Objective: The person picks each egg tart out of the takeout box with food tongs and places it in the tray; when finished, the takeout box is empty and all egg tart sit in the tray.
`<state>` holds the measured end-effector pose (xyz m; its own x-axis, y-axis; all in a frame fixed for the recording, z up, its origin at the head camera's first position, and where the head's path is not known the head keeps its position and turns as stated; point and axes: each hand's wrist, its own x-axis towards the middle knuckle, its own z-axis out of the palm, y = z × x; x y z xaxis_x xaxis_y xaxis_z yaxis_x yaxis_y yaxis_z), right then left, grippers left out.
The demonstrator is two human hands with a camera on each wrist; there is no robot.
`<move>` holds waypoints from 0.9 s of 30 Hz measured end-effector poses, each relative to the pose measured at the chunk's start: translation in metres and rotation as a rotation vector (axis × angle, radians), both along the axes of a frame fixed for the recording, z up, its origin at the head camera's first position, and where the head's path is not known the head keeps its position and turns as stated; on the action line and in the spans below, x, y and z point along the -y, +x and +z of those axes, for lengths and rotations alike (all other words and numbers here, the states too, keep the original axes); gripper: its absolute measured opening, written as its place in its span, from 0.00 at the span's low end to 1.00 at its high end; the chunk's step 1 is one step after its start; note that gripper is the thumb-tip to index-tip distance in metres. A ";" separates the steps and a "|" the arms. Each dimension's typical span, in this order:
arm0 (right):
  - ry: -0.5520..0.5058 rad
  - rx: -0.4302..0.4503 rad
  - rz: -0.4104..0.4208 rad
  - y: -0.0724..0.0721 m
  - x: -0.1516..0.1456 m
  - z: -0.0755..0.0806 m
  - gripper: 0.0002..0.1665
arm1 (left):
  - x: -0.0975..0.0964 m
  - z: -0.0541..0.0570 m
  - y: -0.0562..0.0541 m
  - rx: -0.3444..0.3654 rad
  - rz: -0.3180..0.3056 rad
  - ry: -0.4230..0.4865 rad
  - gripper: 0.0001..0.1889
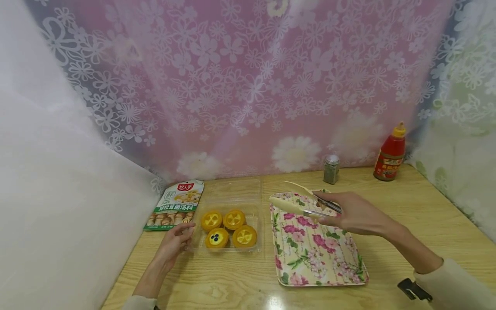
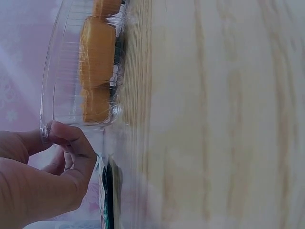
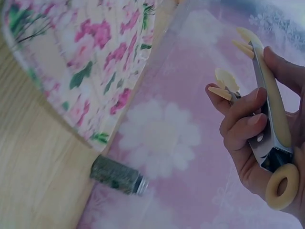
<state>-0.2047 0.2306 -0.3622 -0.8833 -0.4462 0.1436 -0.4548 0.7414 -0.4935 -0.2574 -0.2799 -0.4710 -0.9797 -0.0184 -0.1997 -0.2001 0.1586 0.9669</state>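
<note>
Several egg tarts [image 1: 234, 220] sit in a clear plastic box [image 1: 253, 206], one topped with dark berries. My left hand [image 1: 176, 244] pinches the left rim of this box between thumb and fingers, as the left wrist view shows. In my right hand [image 1: 358, 215] is a pair of food tongs [image 1: 288, 205] with cream tips and metal arms, its tips spread apart and nothing between them. Beneath the tongs lies a floral tray [image 1: 321, 254]. The right wrist view shows the fingers curled round the tongs [image 3: 271, 105], whose ring end hangs near the palm.
Behind the box's left side lies a soup seasoning packet [image 1: 174, 206]. A spice jar [image 1: 331, 169] stands behind the tray, and a red sauce bottle [image 1: 389, 153] stands at the back right. Floral curtain [image 1: 232, 86] rises along the table's back edge.
</note>
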 end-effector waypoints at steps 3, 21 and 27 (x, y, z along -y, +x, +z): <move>0.024 0.014 0.021 -0.001 0.015 0.004 0.46 | 0.000 0.001 0.000 -0.003 0.000 0.001 0.21; 0.190 0.102 0.123 -0.030 0.100 0.002 0.44 | 0.002 -0.002 0.001 0.012 -0.005 -0.014 0.22; 0.237 0.148 0.102 -0.032 0.120 0.002 0.42 | 0.001 -0.001 0.001 0.006 -0.008 -0.012 0.22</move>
<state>-0.2368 0.1107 -0.3601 -0.8359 -0.5392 -0.1025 -0.4684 0.7982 -0.3788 -0.2565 -0.2809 -0.4719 -0.9786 -0.0134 -0.2052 -0.2044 0.1719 0.9637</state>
